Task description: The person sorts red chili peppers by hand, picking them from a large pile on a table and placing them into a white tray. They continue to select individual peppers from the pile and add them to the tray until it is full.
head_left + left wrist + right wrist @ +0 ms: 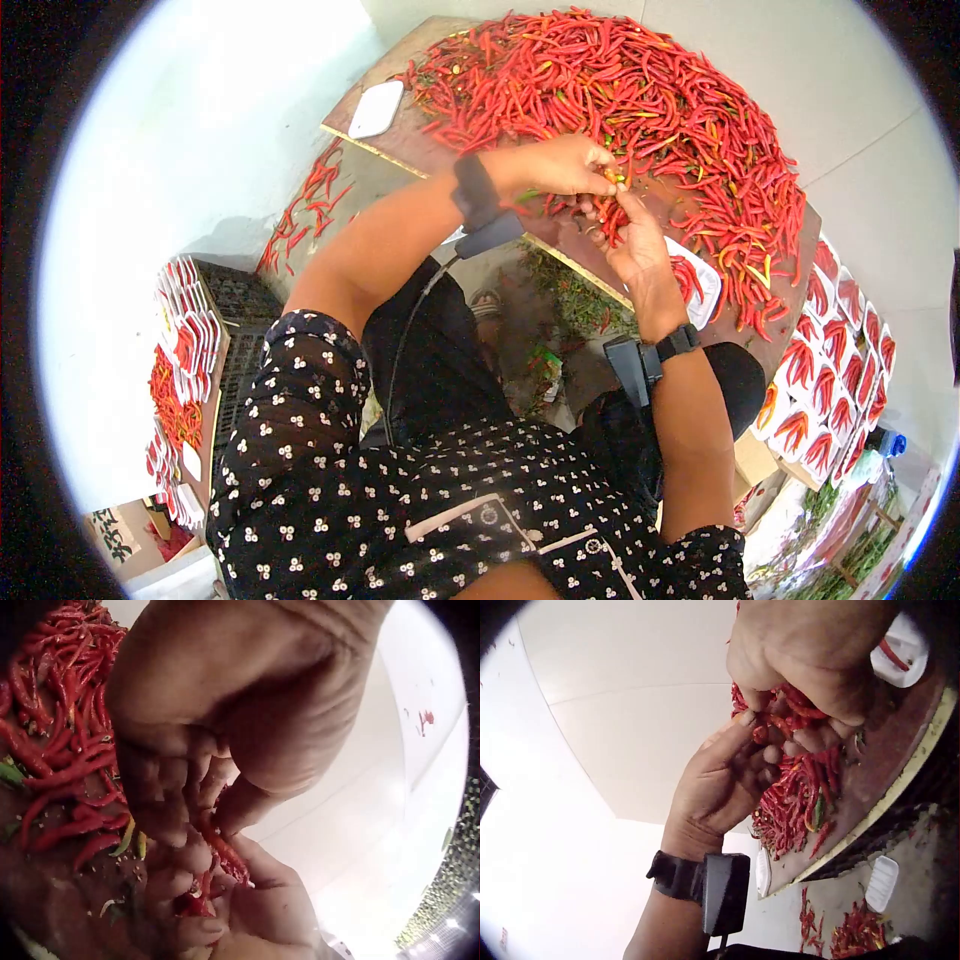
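Observation:
Both hands meet above the brown tabletop [592, 245]. My left hand [565, 165] pinches a red pepper [229, 859] between thumb and fingers. Curled around several red peppers [608, 215] is my right hand [638, 250], its fingertips close to those of the left. In the left wrist view the right hand [266, 904] lies below the left hand [240, 697]. The right wrist view shows the right hand [817, 649] above, with peppers [802, 709] under its fingers, and the left hand [716, 780] reaching in. Fingers partly hide the held peppers.
A large pile of red peppers [600, 75] covers the table's far side. A white tray [712, 285] with peppers stands beside the right hand, and another white tray [377, 108] lies at the left edge. Filled trays [825, 380] stand at right; stems and leaves [575, 295] lie below.

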Available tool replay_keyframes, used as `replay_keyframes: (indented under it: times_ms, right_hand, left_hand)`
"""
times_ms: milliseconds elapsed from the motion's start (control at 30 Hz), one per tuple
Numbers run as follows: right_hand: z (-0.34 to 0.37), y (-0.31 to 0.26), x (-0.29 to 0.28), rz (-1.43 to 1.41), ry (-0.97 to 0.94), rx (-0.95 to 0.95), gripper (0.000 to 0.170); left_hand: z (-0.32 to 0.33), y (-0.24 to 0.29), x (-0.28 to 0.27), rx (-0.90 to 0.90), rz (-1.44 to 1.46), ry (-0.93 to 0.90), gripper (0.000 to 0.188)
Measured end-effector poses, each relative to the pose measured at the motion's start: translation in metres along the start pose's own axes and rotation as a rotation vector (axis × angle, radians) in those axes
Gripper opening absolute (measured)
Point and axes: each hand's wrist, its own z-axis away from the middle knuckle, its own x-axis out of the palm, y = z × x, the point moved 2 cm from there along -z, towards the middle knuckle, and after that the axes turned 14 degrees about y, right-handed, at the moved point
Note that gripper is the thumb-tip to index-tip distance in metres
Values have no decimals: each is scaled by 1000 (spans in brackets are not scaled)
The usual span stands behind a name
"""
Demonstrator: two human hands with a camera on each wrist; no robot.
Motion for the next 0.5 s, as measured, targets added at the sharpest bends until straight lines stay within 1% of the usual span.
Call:
replay_keyframes:
  times_ms: [67,100,167,200,233,300,333,367,400,433,467,500]
  right_hand:
    - [8,-5,4,27,83,-25,17]
    - [5,-4,1,27,83,-24,17]
    - [-2,-2,-5,9,6,19,15]
    - [-2,-2,-5,7,6,19,15]
    - [-2,-2,-6,-2,8,33,15]
    - [-2,-3,-6,-11,7,46,15]
    - [-3,-3,-7,-17,5,50,15]
    - [-4,-3,-8,-24,5,53,15]
    - [-4,-3,-9,-25,4,54,15]
    - [-5,-3,-10,-20,8,53,15]
    - [-5,-2,-10,-15,11,52,15]
    - [-5,-2,-10,-15,11,53,15]
  left_hand:
    - [3,6,-2,-2,-49,32,26]
    - [1,-1,-4,-2,-49,33,26]
    - [-8,-21,-17,55,120,87,20]
    - [-10,-24,-30,76,80,82,13]
    - [-9,-30,-39,76,79,81,13]
    - [-5,-50,-54,-193,608,227,10]
    - [-4,-62,-61,-242,725,234,9]
    - [-5,-81,-69,-242,724,235,9]
    - [-8,-106,-80,-134,572,288,7]
    - [-4,-109,-87,-26,418,338,7]
    - [0,-112,-95,80,-182,379,13]
    - [2,-107,-93,79,-182,379,13]
